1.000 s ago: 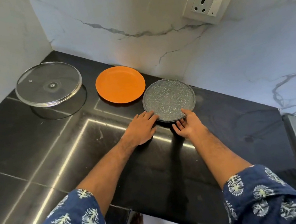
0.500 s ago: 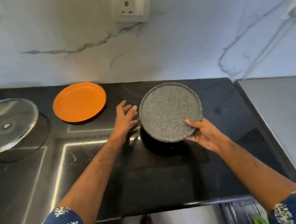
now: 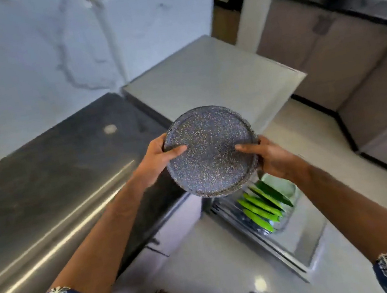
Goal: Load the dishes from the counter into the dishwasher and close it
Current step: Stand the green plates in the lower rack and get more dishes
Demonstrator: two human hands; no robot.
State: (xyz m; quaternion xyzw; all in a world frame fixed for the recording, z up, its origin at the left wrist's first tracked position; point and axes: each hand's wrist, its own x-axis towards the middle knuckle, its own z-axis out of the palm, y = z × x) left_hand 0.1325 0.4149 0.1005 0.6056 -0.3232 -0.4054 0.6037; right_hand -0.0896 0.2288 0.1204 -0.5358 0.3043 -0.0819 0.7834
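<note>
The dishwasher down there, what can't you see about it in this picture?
Head view:
- The dishwasher rack: the speckled plate, gripped by the left hand and right hand, covers its far part.
- Green plates: blurred, count unclear.
- Free slots: cannot tell.

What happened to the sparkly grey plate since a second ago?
The speckled grey plate left the black counter. First the right hand lifted it alone; now the left hand grips it too, and it is carried over the open dishwasher rack, where green plates stand. The plate is still face up and empty.
</note>
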